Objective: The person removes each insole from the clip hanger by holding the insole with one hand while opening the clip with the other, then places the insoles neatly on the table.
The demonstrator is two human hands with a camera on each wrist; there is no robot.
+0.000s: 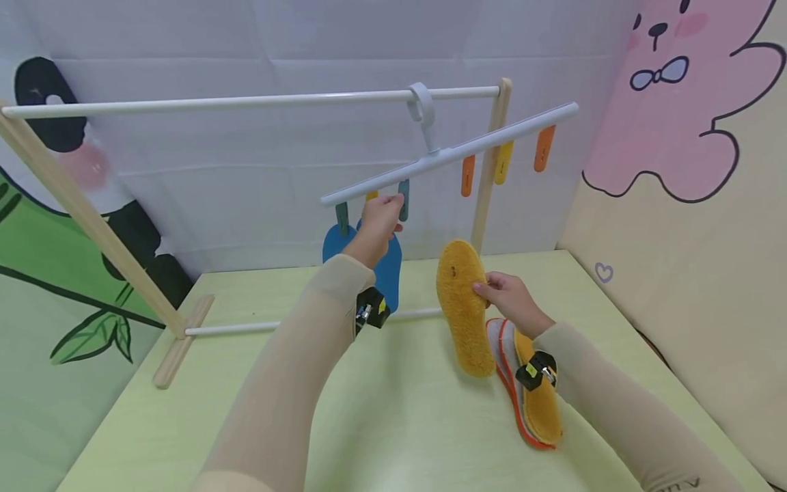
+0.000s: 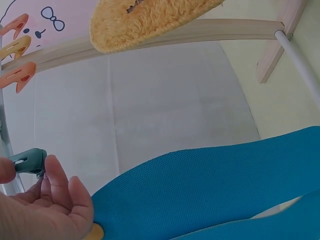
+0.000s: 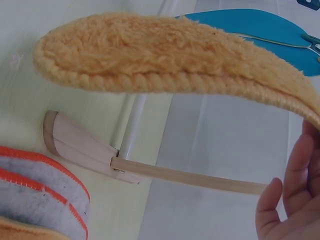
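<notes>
My left hand (image 1: 376,229) is raised to a white clip hanger (image 1: 479,145) and pinches a dark green clothespin (image 2: 31,161) between thumb and fingers. Two blue insoles (image 2: 200,185) hang beside that hand, partly hidden by it in the head view; another green clothespin (image 1: 341,219) and a yellow one (image 1: 371,195) are above them. Lower right, my right hand (image 1: 513,298) grips the edge of a fuzzy yellow insole (image 1: 464,311), which stands roughly upright in the air, apart from the hanger. The right wrist view shows its fleecy face and stitched edge.
The tilted hanger hooks over a white rail (image 1: 246,102) on a wooden frame (image 1: 92,219). Orange clothespins (image 1: 468,176) and a yellow clothespin (image 1: 503,162) hang on its right half. Grey insoles with orange edging (image 1: 510,372) and another yellow insole (image 1: 544,410) lie on the table (image 1: 381,424).
</notes>
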